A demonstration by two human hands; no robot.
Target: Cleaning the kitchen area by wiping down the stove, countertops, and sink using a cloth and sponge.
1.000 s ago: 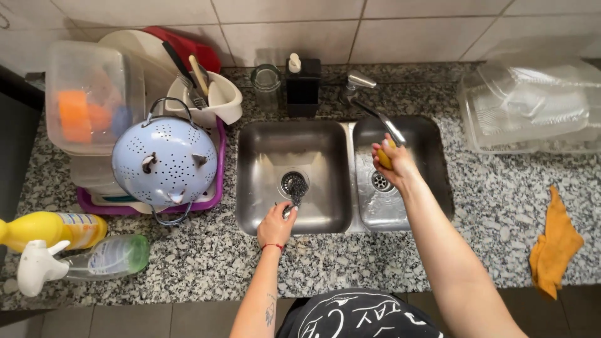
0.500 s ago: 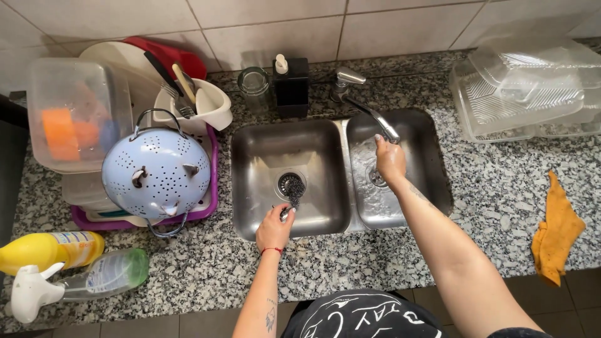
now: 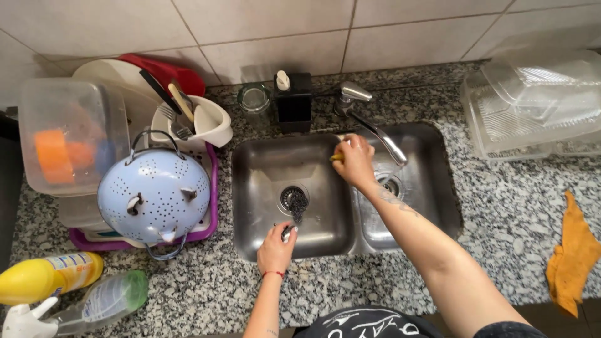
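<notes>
Closest to the person, the left hand point(image 3: 275, 249) sits at the front edge of the left sink basin point(image 3: 263, 172), fingers pinched around a small dark thing, maybe a wire scourer point(image 3: 295, 203), which trails over the drain. Further in, the right hand point(image 3: 354, 161) is curled tight around a yellow sponge point(image 3: 337, 156) at the divider between the basins, just under the faucet point(image 3: 369, 125). Beyond, a black soap dispenser point(image 3: 293, 100) stands against the tiles, with a pale blue colander point(image 3: 153, 194) off to the left.

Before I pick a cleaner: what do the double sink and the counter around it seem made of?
The double sink looks like brushed stainless steel: grey, dull sheen, soft reflections. The counter looks like polished granite or similar stone: speckled black, grey and white grain.
</notes>
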